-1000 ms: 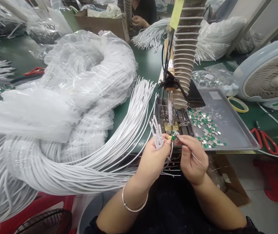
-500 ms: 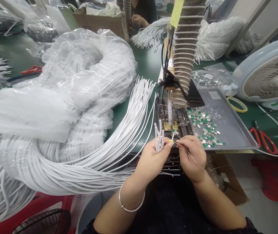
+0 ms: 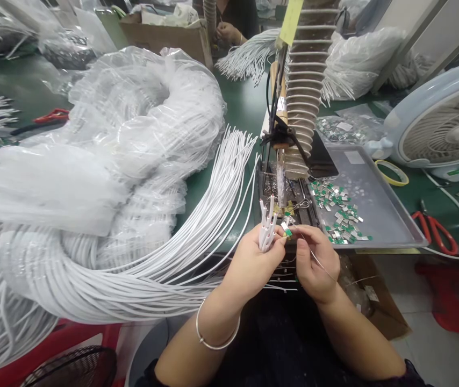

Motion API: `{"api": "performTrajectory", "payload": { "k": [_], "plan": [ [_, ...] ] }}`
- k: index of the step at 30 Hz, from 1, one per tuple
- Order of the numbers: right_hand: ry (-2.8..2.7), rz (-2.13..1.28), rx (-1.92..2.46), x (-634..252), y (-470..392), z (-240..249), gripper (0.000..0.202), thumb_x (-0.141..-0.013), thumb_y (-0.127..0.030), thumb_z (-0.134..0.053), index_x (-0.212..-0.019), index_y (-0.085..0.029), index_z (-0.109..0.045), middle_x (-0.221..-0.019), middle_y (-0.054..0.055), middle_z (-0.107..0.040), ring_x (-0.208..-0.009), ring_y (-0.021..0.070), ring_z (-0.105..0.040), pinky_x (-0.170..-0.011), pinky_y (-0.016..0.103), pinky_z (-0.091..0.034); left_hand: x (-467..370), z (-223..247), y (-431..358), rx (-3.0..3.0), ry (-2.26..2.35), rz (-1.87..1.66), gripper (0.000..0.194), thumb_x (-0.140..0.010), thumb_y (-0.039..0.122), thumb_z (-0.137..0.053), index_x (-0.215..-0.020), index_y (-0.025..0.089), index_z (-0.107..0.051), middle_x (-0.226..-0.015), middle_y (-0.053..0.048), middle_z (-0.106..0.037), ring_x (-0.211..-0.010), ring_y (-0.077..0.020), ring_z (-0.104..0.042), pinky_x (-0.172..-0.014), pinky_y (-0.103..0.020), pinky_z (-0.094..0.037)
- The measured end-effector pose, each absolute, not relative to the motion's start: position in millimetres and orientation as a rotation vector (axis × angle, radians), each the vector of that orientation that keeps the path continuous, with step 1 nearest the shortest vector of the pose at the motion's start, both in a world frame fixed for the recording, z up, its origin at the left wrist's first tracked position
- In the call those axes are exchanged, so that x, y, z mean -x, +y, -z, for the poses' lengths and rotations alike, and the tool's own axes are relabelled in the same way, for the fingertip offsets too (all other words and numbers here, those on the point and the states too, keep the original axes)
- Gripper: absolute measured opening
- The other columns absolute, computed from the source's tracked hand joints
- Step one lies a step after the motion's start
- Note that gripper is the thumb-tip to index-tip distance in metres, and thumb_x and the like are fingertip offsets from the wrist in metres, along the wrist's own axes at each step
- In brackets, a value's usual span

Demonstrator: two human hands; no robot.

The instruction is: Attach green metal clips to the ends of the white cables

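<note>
My left hand is closed round a bunch of short white cable ends. Its thumb and forefinger pinch a small green circuit board, close below the tip of a soldering iron fixed on a stand. My right hand is just to the right, fingers curled round a thin solder wire, which runs up toward the iron's tip. Whether the wire touches the board, I cannot tell.
A grey metal tray with loose green boards lies to the right, near red-handled pliers and a fan. On the left are bundled white cables in plastic wrap. A ribbed hose hangs by the iron.
The green board now shows, tilted up under the iron, in my left fingertips. My right fingertips have drawn slightly apart from it, and the cable ends have shifted a little right.
</note>
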State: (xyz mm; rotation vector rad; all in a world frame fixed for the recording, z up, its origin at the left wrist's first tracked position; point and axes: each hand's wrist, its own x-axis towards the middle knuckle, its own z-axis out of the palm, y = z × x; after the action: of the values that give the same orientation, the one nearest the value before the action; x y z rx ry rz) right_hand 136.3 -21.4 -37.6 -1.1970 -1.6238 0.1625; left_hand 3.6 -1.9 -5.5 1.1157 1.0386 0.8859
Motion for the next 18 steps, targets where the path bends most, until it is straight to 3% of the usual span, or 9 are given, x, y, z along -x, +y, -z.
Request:
{"api": "performTrajectory", "payload": {
  "k": [7, 18],
  "plan": [
    [-1.615, -0.192, 1.062, -140, -20, 41, 0.025, -0.084, -0.006, -0.049, -0.101, -0.020, -0.060, -0.093, 0.007, -0.067, -0.087, 0.0179, -0.066, -0.077, 0.036, -0.055, -4, 3, 2, -1.134, 1.110, -0.929, 0.005, -0.078, 0.018, -0.053, -0.073, 0.018, -0.053, -0.070, 0.003, -0.050, -0.069, -0.0115, -0.050, -0.060, -0.024, -0.037],
    [-1.653, -0.126, 1.029, -137, -14, 36, 0.023, -0.084, -0.007, -0.050, -0.100, -0.019, -0.061, -0.092, 0.008, -0.069, -0.093, 0.0201, -0.066, -0.079, 0.038, -0.056, -7, -7, 6, -1.107, 1.169, -0.985, 0.004, -0.076, 0.021, -0.054, -0.074, 0.019, -0.052, -0.067, 0.003, -0.052, -0.061, -0.0114, -0.050, -0.059, -0.024, -0.039]
  ]
}}
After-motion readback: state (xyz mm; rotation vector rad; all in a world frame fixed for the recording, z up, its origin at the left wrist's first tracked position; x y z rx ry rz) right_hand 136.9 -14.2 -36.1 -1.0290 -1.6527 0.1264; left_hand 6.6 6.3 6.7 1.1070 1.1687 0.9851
